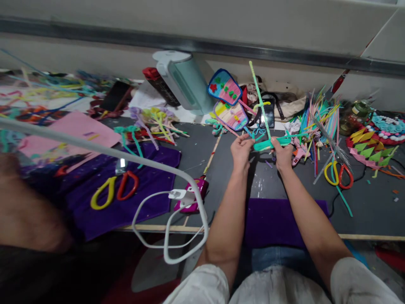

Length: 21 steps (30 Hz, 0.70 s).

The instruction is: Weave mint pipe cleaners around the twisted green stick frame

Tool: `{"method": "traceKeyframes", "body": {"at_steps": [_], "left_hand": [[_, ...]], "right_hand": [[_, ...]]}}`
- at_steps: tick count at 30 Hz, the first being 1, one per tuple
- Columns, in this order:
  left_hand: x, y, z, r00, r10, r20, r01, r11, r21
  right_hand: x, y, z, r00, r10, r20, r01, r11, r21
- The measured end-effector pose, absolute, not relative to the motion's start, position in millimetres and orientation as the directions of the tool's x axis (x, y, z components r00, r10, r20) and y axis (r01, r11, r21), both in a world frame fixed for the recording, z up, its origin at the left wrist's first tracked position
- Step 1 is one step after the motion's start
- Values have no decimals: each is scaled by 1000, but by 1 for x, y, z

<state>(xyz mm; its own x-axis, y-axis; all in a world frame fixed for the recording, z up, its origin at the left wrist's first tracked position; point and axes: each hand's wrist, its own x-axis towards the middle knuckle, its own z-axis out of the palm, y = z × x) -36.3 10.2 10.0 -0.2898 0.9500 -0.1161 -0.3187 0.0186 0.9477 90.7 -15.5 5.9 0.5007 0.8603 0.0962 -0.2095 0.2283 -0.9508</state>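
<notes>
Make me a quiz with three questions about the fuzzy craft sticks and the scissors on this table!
1. Where do the scissors with one yellow and one red handle nearest the right hand lie?
A. right of that hand
B. on the pink paper
C. under the lamp

2. What colour is the pipe cleaner sticking up from the hands?
A. black
B. light green
C. red

3. What is the left hand doing?
A. lying flat on the table
B. pinching the green pipe-cleaner piece
C. holding scissors

Answers:
1 A: the scissors lie on the grey table right of the right hand.
2 B: its stem is light green.
3 B: both hands grip the green pipe-cleaner piece.
</notes>
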Motion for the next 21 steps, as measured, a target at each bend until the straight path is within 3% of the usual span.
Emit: {"method": "traceKeyframes", "body": {"at_steps": [4,9,17,21], "left_hand": [[-42,14,8,-49,944,-326,-552,247,797],[-42,12,6,215,914,-345,-656,397,642],[-40,11,9,218,925,-311,-661,374,650],[-33,10,10,117,953,-278,-644,286,710]], "right_hand": [[91,-13,10,509,860,14,-311,199,-929],[92,-12,8,500,866,-34,-359,171,-918],[91,-12,9,530,848,-7,-275,165,-947],[90,-14,8,552,833,44,-201,184,-962]]}}
